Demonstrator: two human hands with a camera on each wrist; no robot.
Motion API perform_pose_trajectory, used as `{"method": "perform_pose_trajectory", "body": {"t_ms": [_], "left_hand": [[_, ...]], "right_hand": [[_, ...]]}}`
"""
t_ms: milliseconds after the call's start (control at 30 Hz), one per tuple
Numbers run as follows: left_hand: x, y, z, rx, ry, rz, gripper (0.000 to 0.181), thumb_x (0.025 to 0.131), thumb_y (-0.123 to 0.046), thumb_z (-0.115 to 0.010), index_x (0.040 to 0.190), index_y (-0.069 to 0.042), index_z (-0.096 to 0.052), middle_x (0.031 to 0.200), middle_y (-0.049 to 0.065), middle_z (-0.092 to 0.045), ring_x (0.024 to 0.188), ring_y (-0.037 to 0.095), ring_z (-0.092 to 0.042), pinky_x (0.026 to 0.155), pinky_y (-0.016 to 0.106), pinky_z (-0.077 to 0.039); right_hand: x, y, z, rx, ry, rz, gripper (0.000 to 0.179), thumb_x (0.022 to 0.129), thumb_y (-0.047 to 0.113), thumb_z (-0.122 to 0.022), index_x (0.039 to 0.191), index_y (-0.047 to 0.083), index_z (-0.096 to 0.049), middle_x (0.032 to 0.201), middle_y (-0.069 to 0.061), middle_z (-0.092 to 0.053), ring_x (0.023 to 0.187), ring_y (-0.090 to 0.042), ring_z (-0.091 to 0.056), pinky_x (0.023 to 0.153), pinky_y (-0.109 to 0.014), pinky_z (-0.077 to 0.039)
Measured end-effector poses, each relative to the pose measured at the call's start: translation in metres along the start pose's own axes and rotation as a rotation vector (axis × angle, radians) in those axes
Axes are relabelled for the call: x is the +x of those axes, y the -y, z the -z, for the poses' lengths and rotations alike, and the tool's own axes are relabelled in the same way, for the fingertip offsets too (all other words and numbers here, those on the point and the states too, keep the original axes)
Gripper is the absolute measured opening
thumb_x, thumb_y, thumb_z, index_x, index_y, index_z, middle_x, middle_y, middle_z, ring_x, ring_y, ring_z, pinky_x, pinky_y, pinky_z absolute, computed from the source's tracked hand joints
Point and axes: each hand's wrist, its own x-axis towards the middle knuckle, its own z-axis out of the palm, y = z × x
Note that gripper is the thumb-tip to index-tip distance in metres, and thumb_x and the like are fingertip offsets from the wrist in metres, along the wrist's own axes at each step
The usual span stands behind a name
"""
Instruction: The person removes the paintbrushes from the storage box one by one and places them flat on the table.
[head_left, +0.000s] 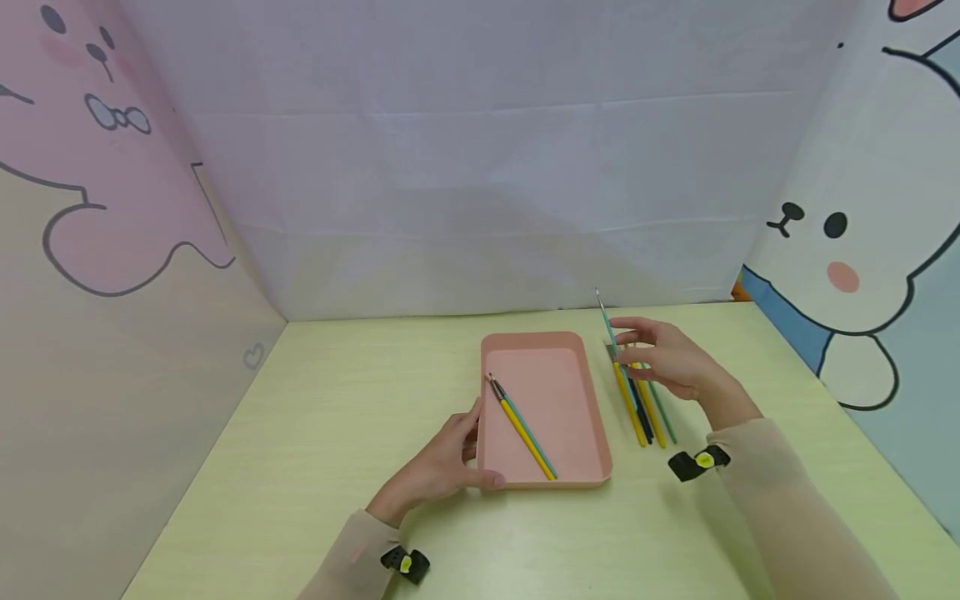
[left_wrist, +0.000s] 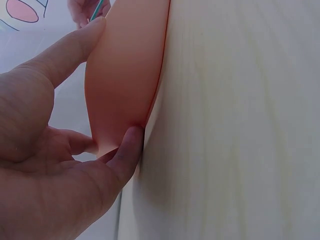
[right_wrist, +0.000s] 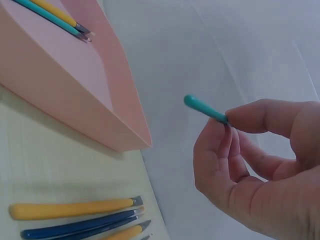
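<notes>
A teal paintbrush (head_left: 606, 321) is pinched between the thumb and fingertips of my right hand (head_left: 667, 358), raised above the brushes to the right of the tray. Its silver tip points up and away; the rounded teal handle end (right_wrist: 202, 107) shows in the right wrist view. My left hand (head_left: 442, 458) grips the near left corner of the pink tray (head_left: 597, 417), with the thumb (left_wrist: 75, 47) at its rim and a fingertip low against its wall. Inside the tray, a yellow paintbrush (head_left: 525, 433) and a teal paintbrush (head_left: 542, 454) lie side by side at a slant.
Right of the tray, several brushes lie close together on the pale wooden table (head_left: 360, 400): yellow brushes (right_wrist: 75, 207), dark blue ones (right_wrist: 85, 225) and a green one (head_left: 663, 417). A white cloth backdrop (head_left: 480, 192) stands behind, with cartoon-printed panels at both sides.
</notes>
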Motion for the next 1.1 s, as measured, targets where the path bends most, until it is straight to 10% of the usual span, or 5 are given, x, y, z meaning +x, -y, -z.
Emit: {"method": "perform_pose_trajectory", "body": {"t_ms": [433, 1100], "left_hand": [[0.0, 0.003, 0.001, -0.017, 0.007, 0.006, 0.125, 0.085, -0.015, -0.092, 0.172, -0.031, -0.004, 0.154, 0.02, -0.03, 0.135, 0.03, -0.055, 0.113, 0.038, -0.053], [0.001, 0.006, 0.001, -0.046, 0.013, 0.004, 0.125, 0.085, -0.016, -0.093, 0.172, -0.03, -0.004, 0.155, 0.02, -0.029, 0.138, 0.033, -0.055, 0.111, 0.037, -0.055]], "right_hand": [[-0.017, -0.027, 0.024, -0.056, -0.137, -0.039, 0.07, 0.107, 0.002, -0.057, 0.168, 0.004, -0.024, 0.156, -0.031, -0.034, 0.128, -0.039, -0.053, 0.105, -0.045, -0.059], [-0.018, -0.051, 0.045, -0.171, -0.191, -0.084, 0.068, 0.106, 0.0, -0.058, 0.166, -0.002, -0.026, 0.152, -0.035, -0.038, 0.123, -0.041, -0.058, 0.091, -0.033, -0.065]]}}
